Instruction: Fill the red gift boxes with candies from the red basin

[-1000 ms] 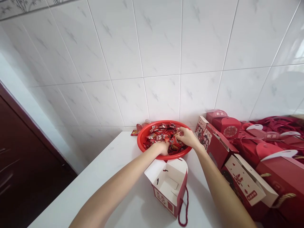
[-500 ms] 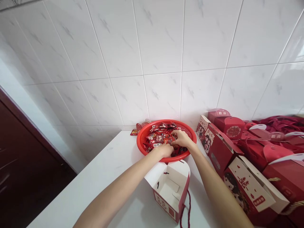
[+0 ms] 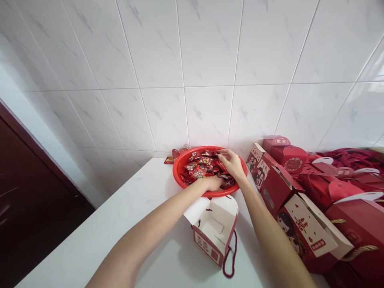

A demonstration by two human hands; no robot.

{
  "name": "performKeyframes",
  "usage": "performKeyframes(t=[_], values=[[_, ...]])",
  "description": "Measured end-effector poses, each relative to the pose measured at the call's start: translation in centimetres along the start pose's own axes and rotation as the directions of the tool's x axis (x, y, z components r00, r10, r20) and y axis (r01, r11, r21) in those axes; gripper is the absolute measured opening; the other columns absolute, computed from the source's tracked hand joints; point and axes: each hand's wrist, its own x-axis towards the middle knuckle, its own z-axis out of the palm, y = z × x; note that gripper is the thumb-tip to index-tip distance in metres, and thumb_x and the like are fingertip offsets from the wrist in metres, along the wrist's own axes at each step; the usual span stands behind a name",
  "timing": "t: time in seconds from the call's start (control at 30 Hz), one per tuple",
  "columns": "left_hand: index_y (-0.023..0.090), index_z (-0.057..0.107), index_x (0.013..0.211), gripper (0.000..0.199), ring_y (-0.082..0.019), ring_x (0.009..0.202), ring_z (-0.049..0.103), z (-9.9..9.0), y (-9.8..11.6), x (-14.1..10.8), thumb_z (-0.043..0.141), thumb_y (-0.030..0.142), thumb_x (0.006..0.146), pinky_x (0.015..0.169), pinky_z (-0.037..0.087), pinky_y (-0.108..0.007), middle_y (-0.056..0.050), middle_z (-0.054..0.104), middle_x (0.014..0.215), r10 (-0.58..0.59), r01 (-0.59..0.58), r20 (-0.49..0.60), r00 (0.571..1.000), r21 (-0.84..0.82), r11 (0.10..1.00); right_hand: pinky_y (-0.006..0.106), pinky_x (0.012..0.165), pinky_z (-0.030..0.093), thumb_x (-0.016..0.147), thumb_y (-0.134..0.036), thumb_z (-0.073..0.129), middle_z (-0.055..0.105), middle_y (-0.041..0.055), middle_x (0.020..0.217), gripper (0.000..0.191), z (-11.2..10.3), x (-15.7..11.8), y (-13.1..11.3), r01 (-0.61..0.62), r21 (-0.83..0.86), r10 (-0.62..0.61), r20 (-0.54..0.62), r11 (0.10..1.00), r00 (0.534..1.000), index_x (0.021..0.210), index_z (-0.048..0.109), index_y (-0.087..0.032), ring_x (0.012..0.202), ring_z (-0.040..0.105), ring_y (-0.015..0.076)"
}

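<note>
A round red plastic basket (image 3: 179, 181) stands against the tiled wall, filled with red wrapped packets (image 3: 199, 168). Inside it, near the front edge, my left hand (image 3: 213, 183) reaches down among the packets, its fingertips hidden. My right hand (image 3: 232, 163) is over the basket's right side, fingers bent and touching packets; whether it grips one is hard to make out. Just in front of the basket sits an open box (image 3: 213, 232) with a white inside, raised flaps and a dark red cord handle (image 3: 230, 266).
Many red and cream gift boxes (image 3: 279, 184) crowd the right side of the white table (image 3: 135, 212). Small packets (image 3: 169, 160) and clear-looking items lie behind the basket at its left. A dark red door (image 3: 36, 208) is at the far left.
My right hand has moved up and back across the packets, its fingers spreading a little. My left hand has shifted slightly right within the basket. The view has tilted slightly.
</note>
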Motion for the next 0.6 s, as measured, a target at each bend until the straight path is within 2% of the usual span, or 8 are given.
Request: performKeyframes(t=[0.07,0.13,0.17,0.23,0.3,0.4,0.5,0.6], values=[[0.016,0.075,0.080,0.015,-0.026,0.072,0.068,-0.3,0.1,-0.1,0.061,0.015,0.076,0.072,0.052,-0.034,-0.009,0.075,0.080,-0.033,0.032,0.059,0.998,0.009,0.999,0.038,0.077,0.057,0.077,-0.043,0.060,0.074,0.0081,0.093,0.029,-0.6,-0.3,-0.4,-0.026,0.025,0.028,-0.089,0.999,0.996,0.091,0.068,-0.019,0.081,0.070,0.0226],[0.017,0.076,0.086,0.021,-0.025,0.079,0.069,-0.7,0.0,-0.4,0.057,0.013,0.077,0.076,0.053,-0.033,-0.007,0.076,0.088,-0.033,0.034,0.074,0.997,-0.012,0.999,0.036,0.072,0.056,0.074,-0.042,0.061,0.074,0.0078,0.089,0.026,-1.3,-0.7,-0.6,-0.083,0.061,0.090,-0.134,0.995,0.987,0.086,0.067,-0.019,0.076,0.069,0.0222],[0.018,0.076,0.090,0.024,-0.025,0.085,0.070,-1.0,-0.2,-0.6,0.056,0.012,0.077,0.080,0.053,-0.032,-0.006,0.077,0.094,-0.028,0.030,0.043,0.999,-0.050,0.998,0.036,0.070,0.056,0.073,-0.041,0.062,0.073,0.0075,0.086,0.025,-1.6,-0.9,-0.6,-0.112,0.078,0.122,-0.137,0.991,0.983,0.085,0.067,-0.019,0.073,0.069,0.0218],[0.018,0.075,0.100,0.031,-0.024,0.097,0.069,-1.5,-0.7,-0.9,0.055,0.009,0.078,0.089,0.052,-0.032,-0.006,0.075,0.107,-0.031,0.014,-0.096,0.995,-0.176,0.984,0.035,0.069,0.056,0.072,-0.041,0.064,0.072,0.0069,0.083,0.025,-2.3,-1.3,-0.5,-0.149,0.108,0.160,-0.100,0.983,0.982,0.083,0.066,-0.019,0.070,0.068,0.0210],[0.017,0.072,0.109,0.036,-0.025,0.107,0.067,-1.8,-1.4,-0.9,0.056,0.008,0.078,0.096,0.051,-0.033,-0.008,0.072,0.118,-0.064,-0.037,-0.290,0.955,-0.330,0.943,0.035,0.069,0.056,0.072,-0.041,0.065,0.072,0.0060,0.080,0.025,-2.7,-1.6,-0.4,-0.159,0.117,0.163,-0.026,0.980,0.986,0.083,0.066,-0.019,0.070,0.068,0.0203],[0.016,0.068,0.116,0.039,-0.025,0.118,0.062,-2.0,-2.2,-0.6,0.059,0.007,0.079,0.103,0.048,-0.037,-0.010,0.067,0.127,-0.121,-0.167,-0.508,0.853,-0.484,0.859,0.034,0.070,0.056,0.075,-0.045,0.067,0.071,0.0047,0.078,0.030,-2.8,-1.9,-0.5,-0.163,0.072,0.156,0.098,0.984,0.983,0.091,0.066,-0.019,0.074,0.068,0.0202],[0.017,0.065,0.119,0.041,-0.025,0.124,0.058,-2.1,-2.6,-0.3,0.061,0.007,0.079,0.105,0.047,-0.040,-0.011,0.063,0.133,-0.180,-0.256,-0.602,0.778,-0.564,0.785,0.033,0.069,0.057,0.073,-0.045,0.073,0.073,0.0066,0.090,0.040,-2.5,-2.0,-0.6,-0.173,0.034,0.161,0.217,0.984,0.963,0.103,0.066,-0.019,0.080,0.069,0.0209],[0.016,0.063,0.121,0.046,-0.025,0.122,0.059,-2.0,-2.6,-0.2,0.064,0.006,0.076,0.101,0.050,-0.039,-0.012,0.061,0.135,-0.204,-0.297,-0.606,0.768,-0.621,0.726,0.034,0.074,0.058,0.067,-0.038,0.079,0.073,0.0088,0.103,0.041,-2.5,-1.8,-0.6,-0.170,0.042,0.149,0.303,0.985,0.941,0.102,0.068,-0.018,0.090,0.069,0.0226]])
